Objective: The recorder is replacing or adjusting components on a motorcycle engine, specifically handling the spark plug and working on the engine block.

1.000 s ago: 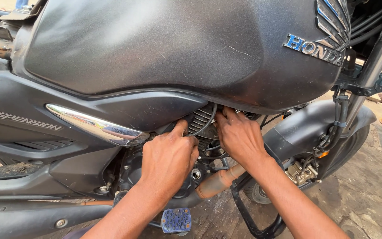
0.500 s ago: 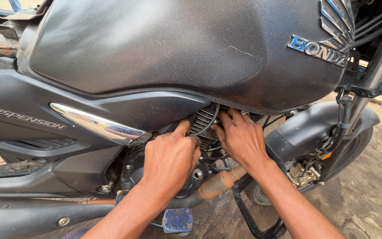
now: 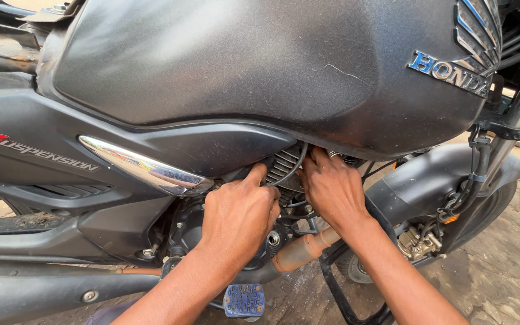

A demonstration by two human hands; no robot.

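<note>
Under the fuel tank (image 3: 272, 66) | left hand (image 3: 239, 213) curled at engine fins (image 3: 281, 165) | right hand (image 3: 332, 189) fingers tucked, grip unclear

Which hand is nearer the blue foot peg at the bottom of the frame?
Left. The left hand is right above the blue foot peg; the right hand is higher and further right, under the fuel tank.

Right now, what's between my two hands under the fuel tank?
In the head view, a thin black cable curves across the finned engine cylinder between the left hand and right hand.
</note>
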